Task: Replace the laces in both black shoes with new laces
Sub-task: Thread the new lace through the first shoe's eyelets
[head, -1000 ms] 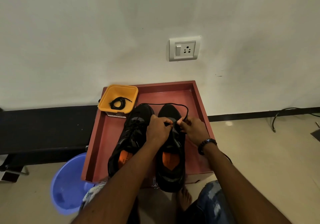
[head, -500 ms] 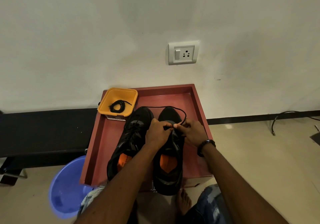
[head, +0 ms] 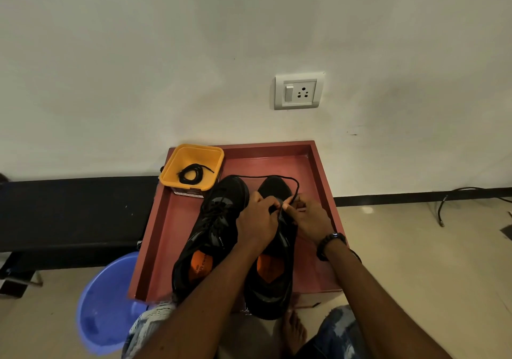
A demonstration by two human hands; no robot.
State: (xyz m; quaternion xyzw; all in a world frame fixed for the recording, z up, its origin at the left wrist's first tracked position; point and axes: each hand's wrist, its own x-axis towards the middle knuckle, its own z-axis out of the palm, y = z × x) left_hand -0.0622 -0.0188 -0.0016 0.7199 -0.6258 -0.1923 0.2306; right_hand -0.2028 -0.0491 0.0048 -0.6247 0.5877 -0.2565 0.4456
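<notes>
- The red tray [head: 177, 225] sits against the wall, and both black shoes lie in it side by side, toes to the wall.
- Left shoe [head: 213, 234]: laced right up, it looks like, though old lace or new I cannot tell.
- Right shoe [head: 273, 272]: this is the one in work, with both hands over its eyelets.
- Left hand [head: 256, 224]: fingers curled in, pinching the lace at the upper eyelets.
- Right hand [head: 310, 220]: fingertips pinching the same lace right beside it.
- That lace [head: 277, 177] loops loosely round the toe, so my read is threading is barely begun here.
- One coiled lace [head: 191, 174] waits in the yellow tub [head: 206, 153], so at least one lace job remains.
</notes>
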